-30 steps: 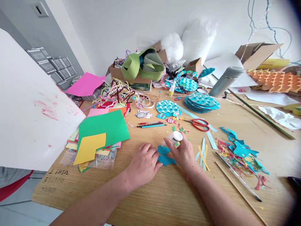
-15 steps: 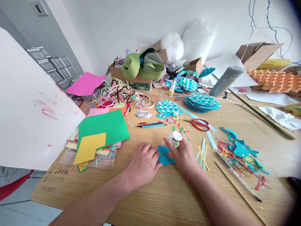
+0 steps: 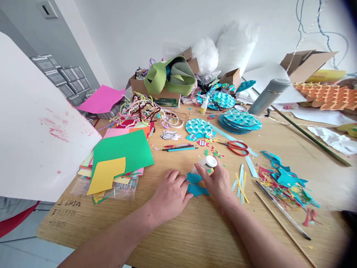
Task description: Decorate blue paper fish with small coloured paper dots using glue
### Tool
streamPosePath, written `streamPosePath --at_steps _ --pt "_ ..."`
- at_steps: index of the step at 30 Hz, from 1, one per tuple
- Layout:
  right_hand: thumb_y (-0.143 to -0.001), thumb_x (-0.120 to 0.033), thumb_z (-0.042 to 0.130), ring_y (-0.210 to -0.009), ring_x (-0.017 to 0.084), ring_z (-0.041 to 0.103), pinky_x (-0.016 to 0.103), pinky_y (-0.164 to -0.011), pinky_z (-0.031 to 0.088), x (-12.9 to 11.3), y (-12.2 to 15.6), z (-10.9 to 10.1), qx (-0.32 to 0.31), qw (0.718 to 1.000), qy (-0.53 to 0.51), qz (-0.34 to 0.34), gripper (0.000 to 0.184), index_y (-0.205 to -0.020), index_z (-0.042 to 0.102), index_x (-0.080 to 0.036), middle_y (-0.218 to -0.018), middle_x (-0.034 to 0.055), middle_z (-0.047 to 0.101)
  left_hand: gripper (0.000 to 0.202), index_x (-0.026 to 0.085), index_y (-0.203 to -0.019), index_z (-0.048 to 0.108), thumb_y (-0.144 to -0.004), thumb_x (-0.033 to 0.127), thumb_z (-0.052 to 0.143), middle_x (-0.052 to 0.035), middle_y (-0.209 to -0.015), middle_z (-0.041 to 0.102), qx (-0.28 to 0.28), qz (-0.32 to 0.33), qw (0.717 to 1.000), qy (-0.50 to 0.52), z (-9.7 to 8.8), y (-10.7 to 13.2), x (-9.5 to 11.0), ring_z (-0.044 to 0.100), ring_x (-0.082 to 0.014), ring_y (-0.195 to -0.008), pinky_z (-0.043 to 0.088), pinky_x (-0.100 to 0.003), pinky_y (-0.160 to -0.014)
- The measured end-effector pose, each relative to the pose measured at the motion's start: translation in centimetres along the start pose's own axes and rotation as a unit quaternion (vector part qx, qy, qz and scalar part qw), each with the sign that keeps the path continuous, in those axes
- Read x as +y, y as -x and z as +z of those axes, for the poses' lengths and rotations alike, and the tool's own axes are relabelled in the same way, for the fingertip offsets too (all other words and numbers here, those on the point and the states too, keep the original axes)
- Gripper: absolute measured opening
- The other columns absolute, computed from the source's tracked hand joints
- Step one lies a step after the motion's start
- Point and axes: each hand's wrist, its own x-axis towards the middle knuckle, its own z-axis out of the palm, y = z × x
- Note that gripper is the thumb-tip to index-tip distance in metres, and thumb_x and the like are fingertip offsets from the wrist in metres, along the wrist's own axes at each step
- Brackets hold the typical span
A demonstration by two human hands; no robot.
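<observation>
My left hand [image 3: 170,195] lies fingers down on the wooden table [image 3: 195,238], pressing the left edge of a small teal paper cut-out [image 3: 195,186]. My right hand [image 3: 219,182] is closed round a white glue bottle [image 3: 206,163], tipped so its nozzle points down at the top of the cut-out. Both hands meet over the cut-out near the table's middle.
A stack of coloured paper with a green sheet [image 3: 122,150] lies left. Red scissors [image 3: 237,147], pens [image 3: 180,148], teal scaled paper fish [image 3: 198,128] and discs [image 3: 240,121] lie beyond. Paper scraps [image 3: 281,182], a metal rod [image 3: 281,210] and a wooden stick [image 3: 284,229] lie right. A white board [image 3: 33,149] leans at left.
</observation>
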Motion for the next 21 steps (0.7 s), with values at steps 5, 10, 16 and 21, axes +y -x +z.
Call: streamPosePath --at_steps 5,10,16,21 --pt "-0.082 -0.048 0.055 -0.048 0.011 0.042 0.025 -0.048 0.034 0.15 0.09 -0.02 -0.004 1.000 -0.009 -0.007 0.030 -0.075 0.043 -0.022 -0.058 -0.0049 0.046 0.025 0.018 -0.106 0.060 -0.091 0.035 0.048 -0.0066 -0.104 0.062 -0.003 -0.002 1.000 -0.004 0.00 0.03 -0.02 0.048 -0.0246 -0.108 0.038 -0.044 -0.097" --pt "-0.083 -0.050 0.054 -0.051 0.012 0.043 0.026 -0.050 0.035 0.42 0.17 0.09 0.013 1.000 -0.001 -0.003 0.031 -0.074 0.042 -0.022 -0.061 -0.0037 0.046 0.025 0.018 -0.106 0.060 -0.091 0.034 0.049 -0.0071 -0.104 0.062 -0.001 0.001 1.000 -0.004 -0.01 -0.01 -0.06 0.048 -0.0249 -0.107 0.038 -0.044 -0.097" --pt "-0.083 -0.049 0.054 -0.052 0.012 0.044 0.025 -0.051 0.035 0.18 0.13 0.14 -0.007 1.000 -0.002 -0.002 0.030 -0.075 0.042 -0.022 -0.061 -0.0037 0.046 0.024 0.019 -0.105 0.060 -0.091 0.034 0.048 -0.0065 -0.104 0.062 -0.004 -0.002 1.000 -0.005 0.00 -0.04 -0.11 0.048 -0.0246 -0.107 0.038 -0.044 -0.097" --pt "-0.082 -0.049 0.055 -0.053 0.013 0.045 0.026 -0.051 0.035 0.14 0.25 0.04 -0.007 1.000 0.006 0.003 0.030 -0.076 0.043 -0.022 -0.060 -0.0031 0.048 0.026 0.018 -0.108 0.060 -0.091 0.035 0.048 -0.0063 -0.105 0.062 -0.002 -0.002 1.000 -0.005 0.19 0.03 -0.14 0.047 -0.0251 -0.109 0.037 -0.044 -0.098"
